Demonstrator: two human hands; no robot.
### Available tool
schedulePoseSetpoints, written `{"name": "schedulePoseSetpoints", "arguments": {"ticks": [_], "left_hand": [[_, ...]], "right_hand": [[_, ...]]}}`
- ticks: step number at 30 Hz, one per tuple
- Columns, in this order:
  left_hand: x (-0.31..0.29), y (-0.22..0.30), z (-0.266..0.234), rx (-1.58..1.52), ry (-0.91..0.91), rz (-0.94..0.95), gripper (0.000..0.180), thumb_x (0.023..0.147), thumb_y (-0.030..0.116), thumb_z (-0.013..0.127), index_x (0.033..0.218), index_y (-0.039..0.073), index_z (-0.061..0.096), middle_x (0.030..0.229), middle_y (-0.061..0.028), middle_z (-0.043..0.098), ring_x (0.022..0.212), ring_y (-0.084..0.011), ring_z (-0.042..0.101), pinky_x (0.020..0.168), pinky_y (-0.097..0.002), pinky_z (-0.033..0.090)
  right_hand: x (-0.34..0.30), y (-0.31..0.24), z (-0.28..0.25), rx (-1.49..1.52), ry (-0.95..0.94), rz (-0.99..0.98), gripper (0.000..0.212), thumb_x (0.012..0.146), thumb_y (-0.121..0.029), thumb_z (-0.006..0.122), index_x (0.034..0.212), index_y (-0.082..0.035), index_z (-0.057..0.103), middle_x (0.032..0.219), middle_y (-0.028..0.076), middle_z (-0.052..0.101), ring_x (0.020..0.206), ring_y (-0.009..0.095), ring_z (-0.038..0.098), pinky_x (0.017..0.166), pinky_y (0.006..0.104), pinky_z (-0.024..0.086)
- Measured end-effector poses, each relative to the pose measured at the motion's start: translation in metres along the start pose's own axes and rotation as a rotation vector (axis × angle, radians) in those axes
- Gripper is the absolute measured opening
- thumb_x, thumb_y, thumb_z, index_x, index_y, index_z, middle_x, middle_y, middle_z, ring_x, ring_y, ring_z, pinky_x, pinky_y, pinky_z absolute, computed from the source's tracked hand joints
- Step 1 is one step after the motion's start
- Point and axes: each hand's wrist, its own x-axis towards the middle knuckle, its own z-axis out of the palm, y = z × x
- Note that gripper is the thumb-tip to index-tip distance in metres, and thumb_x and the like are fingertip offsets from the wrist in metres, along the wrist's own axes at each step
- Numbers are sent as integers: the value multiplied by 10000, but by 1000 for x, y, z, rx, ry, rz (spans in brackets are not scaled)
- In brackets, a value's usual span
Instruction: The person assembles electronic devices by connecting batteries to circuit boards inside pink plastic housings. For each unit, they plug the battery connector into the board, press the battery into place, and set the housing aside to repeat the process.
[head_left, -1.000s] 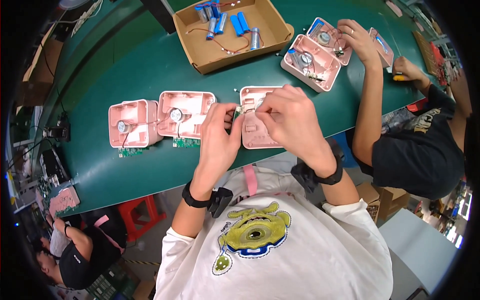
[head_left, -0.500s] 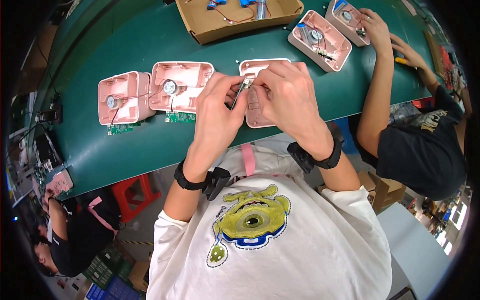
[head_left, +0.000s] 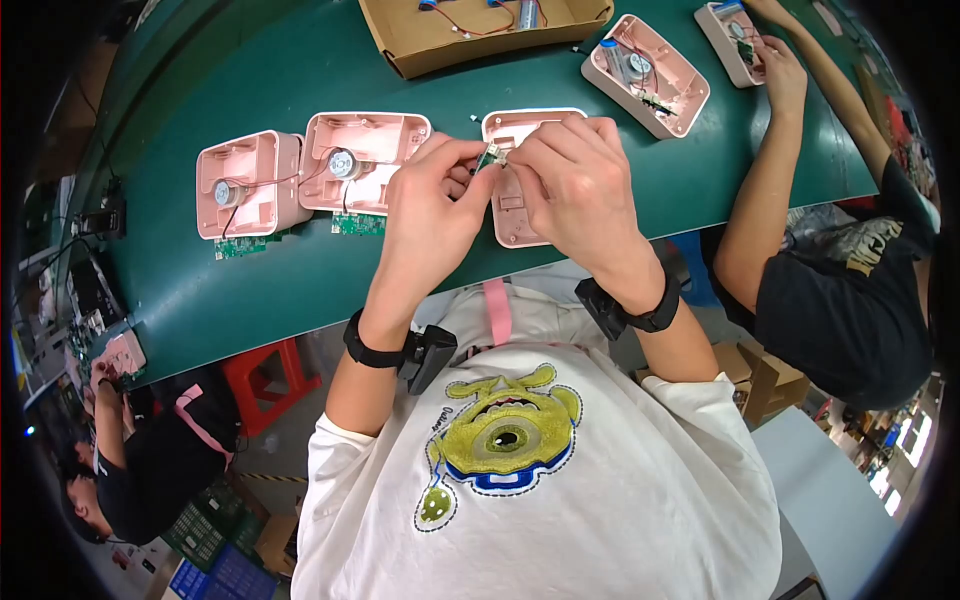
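Note:
Above an open pink plastic housing (head_left: 515, 228), my two hands meet at a small circuit board. My left hand (head_left: 432, 205) pinches this circuit board (head_left: 485, 160) between thumb and fingers, its pale end pointing up. My right hand (head_left: 580, 185) is closed in a pinch right at that pale end; what lies between its fingertips is too small to make out. The housing lies hollow side up, partly covered by my right hand. To the left stand two more pink housings (head_left: 408, 135), each with a round silver motor (head_left: 343, 164), wires and a green circuit board (head_left: 357, 224) at the near edge.
A cardboard tray (head_left: 400, 45) at the back holds blue and silver cylinders with wires. Right of it sits a filled pink housing (head_left: 690, 95). A co-worker's hand (head_left: 783, 72) reaches into another at far right. Another person works at lower left near a red stool (head_left: 262, 385).
My hands stay together at the circuit board, which has tilted slightly. The view has shifted a little. At the right, the co-worker's housing has moved away to the right, and their hands have shifted.

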Motion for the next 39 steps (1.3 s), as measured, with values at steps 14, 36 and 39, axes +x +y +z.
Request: {"name": "schedulePoseSetpoints", "arguments": {"ticks": [14,36,39], "left_hand": [[11,7,-10,-25,-144,-113,206,954,83,710,1074,-85,717,922,-119,667,762,-211,651,718,-346,528],[-12,-2,12,162,104,236,153,919,-10,706,1061,-68,697,939,-174,649,777,-332,671,704,-411,544],[-16,-4,17,191,184,289,165,923,-20,737,1085,-46,716,941,-111,669,760,-200,658,690,-307,550]], "right_hand": [[-11,12,1,-100,-28,-192,199,717,23,779,893,-57,732,901,26,678,833,229,632,793,395,437],[-13,0,2,-48,-18,12,157,781,1,811,901,-78,749,884,15,709,896,250,644,824,376,442],[-12,-2,0,-29,-16,102,165,759,-17,835,892,-85,762,911,22,713,957,256,639,842,379,445]]}}
